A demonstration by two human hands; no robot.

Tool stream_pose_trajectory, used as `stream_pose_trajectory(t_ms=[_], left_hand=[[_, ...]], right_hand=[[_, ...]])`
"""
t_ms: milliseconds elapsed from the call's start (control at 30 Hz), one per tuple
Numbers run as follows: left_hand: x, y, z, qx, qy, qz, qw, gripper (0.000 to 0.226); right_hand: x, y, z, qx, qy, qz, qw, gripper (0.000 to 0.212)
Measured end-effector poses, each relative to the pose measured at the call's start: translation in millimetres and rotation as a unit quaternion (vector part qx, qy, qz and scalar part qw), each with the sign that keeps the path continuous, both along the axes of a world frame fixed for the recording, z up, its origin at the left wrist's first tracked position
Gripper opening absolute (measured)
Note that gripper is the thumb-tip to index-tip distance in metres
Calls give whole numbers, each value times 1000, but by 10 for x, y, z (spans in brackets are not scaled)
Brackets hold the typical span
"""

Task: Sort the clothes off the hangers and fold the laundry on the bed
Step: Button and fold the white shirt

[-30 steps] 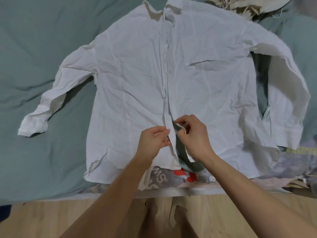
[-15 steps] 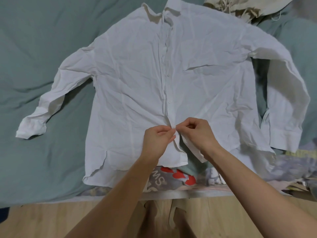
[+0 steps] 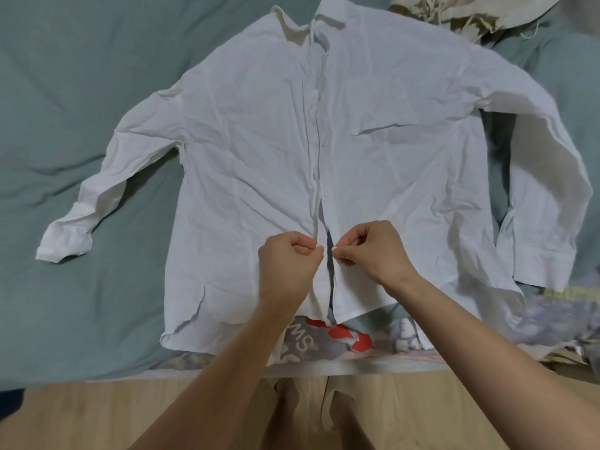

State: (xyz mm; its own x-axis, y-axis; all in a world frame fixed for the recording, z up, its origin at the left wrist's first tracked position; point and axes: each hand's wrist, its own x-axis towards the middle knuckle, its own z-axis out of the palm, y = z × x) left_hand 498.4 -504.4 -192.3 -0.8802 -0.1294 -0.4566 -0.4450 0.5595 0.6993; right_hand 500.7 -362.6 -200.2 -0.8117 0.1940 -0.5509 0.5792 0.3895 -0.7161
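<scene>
Nearest, the left hand (image 3: 289, 264) and right hand (image 3: 378, 251) each pinch one front edge of the shirt (image 3: 259, 151) near its hem. The shirt lies spread flat on the bed (image 3: 81, 92), collar farthest.

Bedroom in a home, by the look of it. Bed (image 3: 65, 131) w/ rumpled grey-green sheet fills most of the view; mattress edge runs along the near side, light wood-look floor (image 3: 97, 417) below it. Laundry laid out on the bed: creased white shirt (image 3: 259, 141) spread flat, a printed cloth (image 3: 324, 347) w/ red shapes and letters under its hem, beige garment (image 3: 454, 14) w/ drawstrings bunched at the far edge. Soft indoor light, domestic clutter, no work surfaces.
</scene>
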Motion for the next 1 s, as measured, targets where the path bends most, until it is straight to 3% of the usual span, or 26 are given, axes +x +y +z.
stream_pose_trajectory(t_ms=[133,233,333,467,633,1000], left_hand=[[25,54,31,-48,11,-46,998,6],[60,81,1,15,-22,-3,1000,8],[91,79,-2,65,-42,42,996,3],[111,86,29,70,-39,61,995,20],[104,101,-6,99,-49,80,991,7],[119,87,-67,153,-55,69,984,12]], right_hand=[[27,-93,33,-26,19,-8,999,9],[41,-90,41,-44,28,-17,999,9],[54,-82,2,-1,50,-8,999,12],[87,-117,-12,54,80,28,995,17],[84,-71,-1,9,55,1,998,14],[95,-29,30,-63,25,-44,997,10]])
